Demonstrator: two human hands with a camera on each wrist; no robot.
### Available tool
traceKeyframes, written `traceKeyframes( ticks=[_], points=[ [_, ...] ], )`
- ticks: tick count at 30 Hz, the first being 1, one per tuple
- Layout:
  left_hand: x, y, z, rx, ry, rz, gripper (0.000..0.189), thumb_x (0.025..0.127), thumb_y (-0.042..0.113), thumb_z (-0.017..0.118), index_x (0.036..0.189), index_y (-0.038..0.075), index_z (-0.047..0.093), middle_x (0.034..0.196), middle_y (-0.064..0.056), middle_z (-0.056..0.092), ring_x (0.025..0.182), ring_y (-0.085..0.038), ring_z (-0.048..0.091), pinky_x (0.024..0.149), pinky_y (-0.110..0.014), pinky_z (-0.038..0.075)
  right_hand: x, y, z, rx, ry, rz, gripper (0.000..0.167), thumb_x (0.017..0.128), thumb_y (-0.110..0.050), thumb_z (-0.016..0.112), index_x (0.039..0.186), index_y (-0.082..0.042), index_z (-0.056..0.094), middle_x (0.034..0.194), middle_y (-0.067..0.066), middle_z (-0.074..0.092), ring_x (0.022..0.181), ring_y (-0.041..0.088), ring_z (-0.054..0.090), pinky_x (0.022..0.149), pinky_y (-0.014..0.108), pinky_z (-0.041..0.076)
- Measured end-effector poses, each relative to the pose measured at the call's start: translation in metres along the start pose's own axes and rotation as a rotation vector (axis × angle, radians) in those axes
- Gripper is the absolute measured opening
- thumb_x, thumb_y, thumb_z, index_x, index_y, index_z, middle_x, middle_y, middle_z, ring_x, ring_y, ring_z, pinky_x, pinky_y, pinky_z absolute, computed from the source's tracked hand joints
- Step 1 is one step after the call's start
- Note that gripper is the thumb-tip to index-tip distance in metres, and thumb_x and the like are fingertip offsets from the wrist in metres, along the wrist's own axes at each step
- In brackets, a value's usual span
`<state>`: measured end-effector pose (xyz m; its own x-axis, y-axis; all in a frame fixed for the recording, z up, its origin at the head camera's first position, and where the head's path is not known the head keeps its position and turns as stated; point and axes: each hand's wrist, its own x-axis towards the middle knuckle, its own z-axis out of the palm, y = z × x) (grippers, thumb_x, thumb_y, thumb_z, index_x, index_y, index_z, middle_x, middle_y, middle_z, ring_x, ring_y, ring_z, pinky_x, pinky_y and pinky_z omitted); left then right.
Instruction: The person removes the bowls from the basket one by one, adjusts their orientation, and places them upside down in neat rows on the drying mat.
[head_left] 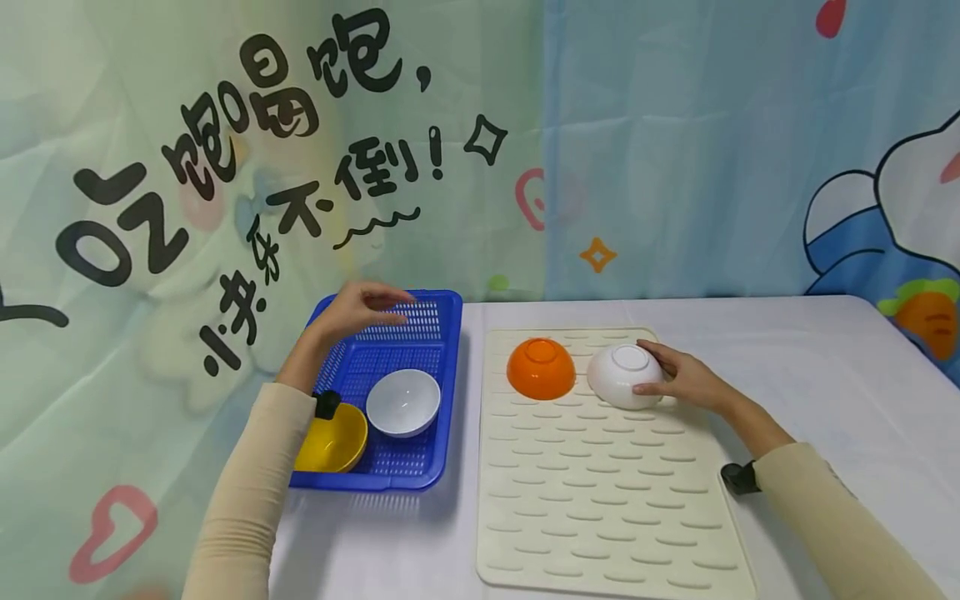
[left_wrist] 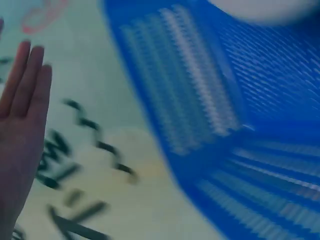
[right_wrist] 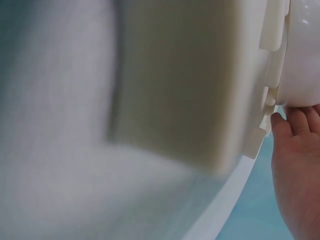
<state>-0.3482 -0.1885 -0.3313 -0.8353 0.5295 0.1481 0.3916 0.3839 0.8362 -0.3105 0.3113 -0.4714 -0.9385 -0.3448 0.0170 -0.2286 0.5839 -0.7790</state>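
Note:
My right hand (head_left: 688, 380) holds an upside-down white bowl (head_left: 618, 383) by its right side, thumb in front and fingers behind. The bowl sits on the cream ridged mat (head_left: 592, 508), beside an upside-down orange bowl (head_left: 540, 375). In the right wrist view, the fingertips (right_wrist: 298, 120) are right at the bowl's rim. My left hand (head_left: 358, 310) is held over the back of the blue basket (head_left: 453, 375), fingers extended and nothing in them. Inside the basket, a white bowl (head_left: 403, 405) and a yellow bowl (head_left: 341, 442) stand upright; the left forearm partly hides the yellow one.
A white cloth (head_left: 810, 358) covers the table under the basket and mat. Behind it hangs a printed curtain (head_left: 675, 150), and the basket's back left corner is close to the curtain. Black wrist straps (head_left: 740, 478) show at both sleeves.

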Motion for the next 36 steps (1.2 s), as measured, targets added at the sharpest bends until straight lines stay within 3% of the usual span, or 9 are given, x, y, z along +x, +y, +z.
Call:
traceKeyframes(
  ticks=[4,8,11,16,23,36],
  points=[
    [-0.009,-0.034,-0.008,-0.030,-0.169,-0.110,0.035,0.085,0.002,0.064,0.119,-0.005,0.059,0.122,-0.020,0.057,0.115,-0.033,0.051,0.095,-0.038,0.043,-0.001,0.000,0.001,0.012,-0.001,-0.003,0.089,0.078,-0.023,0.075,0.143,0.005,0.021,0.142,0.032,0.024,0.128,0.047,0.025,0.101,0.058,0.024],
    [-0.012,-0.056,-0.011,-0.102,-0.308,-0.203,0.041,0.085,0.001,0.062,0.125,-0.005,0.054,0.131,-0.023,0.047,0.125,-0.038,0.039,0.101,-0.041,0.036,-0.001,0.000,0.001,0.032,-0.004,-0.008,0.088,0.079,-0.021,0.074,0.144,0.005,0.022,0.140,0.032,0.028,0.128,0.046,0.028,0.100,0.057,0.027],
    [-0.014,-0.070,-0.009,-0.143,-0.417,-0.253,0.043,0.086,0.000,0.060,0.127,-0.008,0.049,0.134,-0.026,0.042,0.128,-0.039,0.034,0.103,-0.042,0.033,-0.002,0.000,0.002,0.042,-0.007,-0.008,0.087,0.079,-0.021,0.074,0.144,0.004,0.021,0.140,0.032,0.030,0.127,0.045,0.030,0.100,0.056,0.029],
    [-0.019,-0.081,-0.003,-0.200,-0.570,-0.345,0.044,0.084,-0.005,0.059,0.127,-0.009,0.049,0.136,-0.021,0.043,0.128,-0.033,0.036,0.100,-0.039,0.037,-0.002,-0.002,0.002,0.041,-0.012,0.001,0.087,0.079,-0.020,0.074,0.144,0.004,0.021,0.139,0.031,0.031,0.127,0.044,0.032,0.099,0.054,0.030],
    [-0.020,-0.088,0.005,-0.314,-0.667,-0.442,0.046,0.084,-0.011,0.056,0.129,-0.006,0.047,0.145,-0.018,0.031,0.130,-0.030,0.031,0.098,-0.040,0.040,-0.002,-0.003,0.001,0.046,-0.020,0.021,0.087,0.079,-0.020,0.074,0.144,0.005,0.020,0.140,0.032,0.029,0.127,0.044,0.030,0.099,0.054,0.030],
    [-0.019,-0.089,0.006,-0.328,-0.685,-0.490,0.056,0.081,-0.015,0.056,0.134,-0.004,0.040,0.150,-0.015,0.021,0.132,-0.031,0.026,0.097,-0.041,0.041,-0.002,-0.002,0.001,0.045,-0.016,0.018,0.087,0.079,-0.021,0.073,0.144,0.004,0.021,0.140,0.032,0.030,0.127,0.044,0.030,0.100,0.053,0.030]
  ],
)
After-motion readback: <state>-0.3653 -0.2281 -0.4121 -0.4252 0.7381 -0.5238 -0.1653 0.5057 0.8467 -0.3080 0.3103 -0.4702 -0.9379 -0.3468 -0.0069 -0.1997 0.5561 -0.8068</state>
